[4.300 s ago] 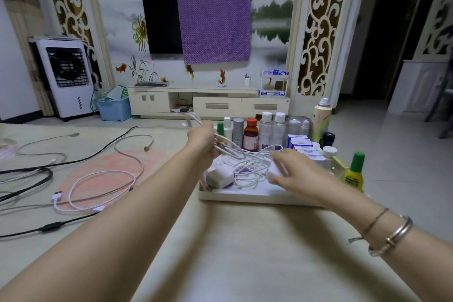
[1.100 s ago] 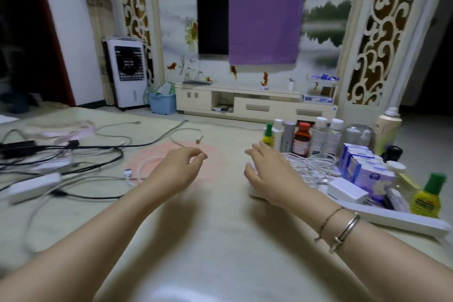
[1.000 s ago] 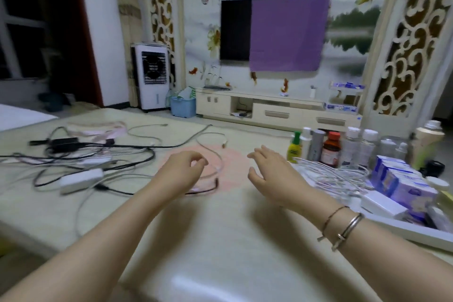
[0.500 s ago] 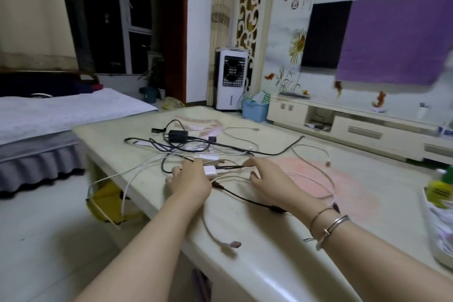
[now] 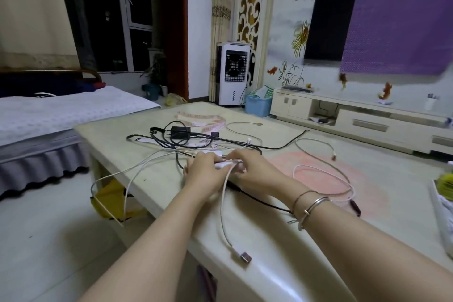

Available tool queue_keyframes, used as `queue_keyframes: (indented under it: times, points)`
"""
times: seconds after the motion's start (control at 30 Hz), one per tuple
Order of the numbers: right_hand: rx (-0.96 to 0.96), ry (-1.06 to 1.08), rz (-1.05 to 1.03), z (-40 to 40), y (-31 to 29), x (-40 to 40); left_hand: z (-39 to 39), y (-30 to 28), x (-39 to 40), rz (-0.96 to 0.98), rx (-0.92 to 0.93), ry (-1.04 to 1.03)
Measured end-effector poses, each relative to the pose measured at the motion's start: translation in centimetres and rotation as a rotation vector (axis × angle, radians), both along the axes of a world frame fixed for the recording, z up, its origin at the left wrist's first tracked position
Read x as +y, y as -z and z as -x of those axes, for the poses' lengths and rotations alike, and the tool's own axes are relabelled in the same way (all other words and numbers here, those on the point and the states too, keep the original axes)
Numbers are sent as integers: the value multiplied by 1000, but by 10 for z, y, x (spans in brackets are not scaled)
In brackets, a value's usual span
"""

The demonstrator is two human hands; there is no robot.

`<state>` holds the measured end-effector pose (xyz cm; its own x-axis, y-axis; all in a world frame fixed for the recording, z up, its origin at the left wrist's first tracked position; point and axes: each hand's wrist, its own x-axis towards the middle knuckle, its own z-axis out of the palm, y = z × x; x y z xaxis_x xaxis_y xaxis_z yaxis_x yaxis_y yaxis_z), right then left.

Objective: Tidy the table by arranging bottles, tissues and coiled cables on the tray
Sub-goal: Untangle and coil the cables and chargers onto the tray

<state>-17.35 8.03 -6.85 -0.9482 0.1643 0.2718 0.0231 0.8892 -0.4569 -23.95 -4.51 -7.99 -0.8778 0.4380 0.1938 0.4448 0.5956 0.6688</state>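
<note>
Both hands are down on the worktop (image 5: 282, 235) now, meeting over the cable tangle. The left hand (image 5: 204, 174) has its grip curled round a small white charger block (image 5: 223, 164), and a pale cable (image 5: 224, 206) runs from there toward the near edge, ending in a USB plug (image 5: 245, 257) lying flat on the worktop. The right hand (image 5: 255, 169) pinches the same white piece from the other side, fingers bent onto it, bangles on that wrist. Two more pale strands droop off the left edge of the worktop toward the floor. Beyond the hands lies a black adapter (image 5: 181, 132) amid black leads, with a pink tape measure (image 5: 208, 121) behind it. A loose white cable loop (image 5: 326, 179) rests to the right on a pink patch. The tray (image 5: 441, 216) just peeks in at the far right edge, well apart from the hands.
</note>
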Motion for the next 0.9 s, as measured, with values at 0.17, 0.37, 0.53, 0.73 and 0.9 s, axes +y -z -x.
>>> queue_keyframes:
  times: [0.17,0.37,0.53,0.73,0.9]
  points:
    - [-80,57,-111,-8,-2,14,-6,-1,6,-199,-35,30]
    - [-80,128,-259,-23,2,23,-22,-1,17,-66,18,73]
    - [59,205,-297,-50,0,36,-31,-5,21,-76,-65,170]
    - [163,191,-96,-84,-19,46,-58,-21,38,-367,-167,471]
    - [89,144,262,-116,-37,58,-91,-43,60,-471,-248,484]
